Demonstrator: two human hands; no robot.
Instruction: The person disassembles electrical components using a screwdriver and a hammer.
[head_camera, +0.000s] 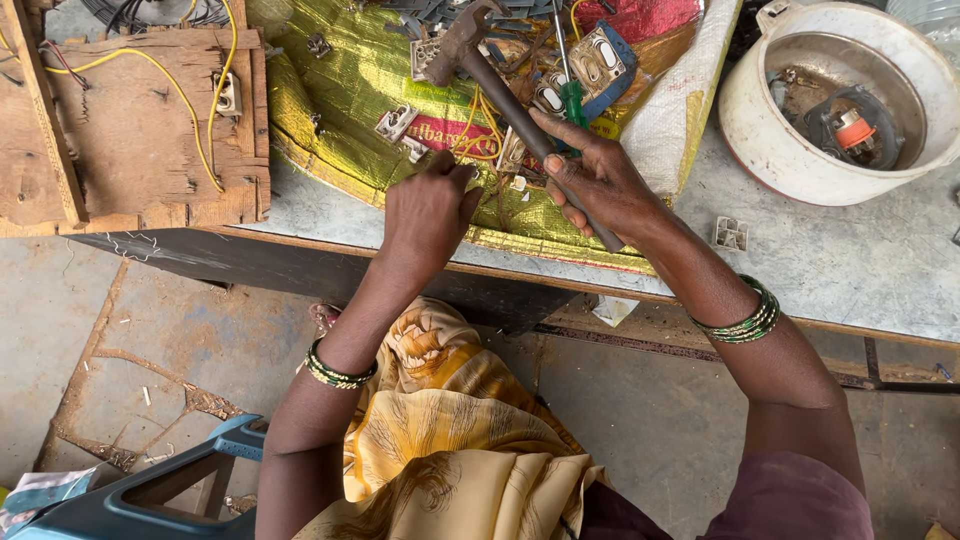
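Hammer (500, 90) gripped by handle in right hand (600, 185), head raised beyond fingertips. Left hand (428, 205) fingers curled, pinning small part, unclear which, on sack (340, 90). Many switch plates (598, 62) lie unprocessed past fingers; work judged mid-course.

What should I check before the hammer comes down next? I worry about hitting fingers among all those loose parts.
1. Right hand wrapped around the hammer handle: ok.
2. Hammer head raised above the pile of switch parts: ok.
3. Left hand away from the hammer head: ok, it rests lower on the yellow sack.
4. What the left fingers pinch: cannot tell, hidden.
5. Strike spot free of yellow wires: not ok, they lie tangled there.
6. Green screwdriver out of the way: not ok, it lies beside the handle.
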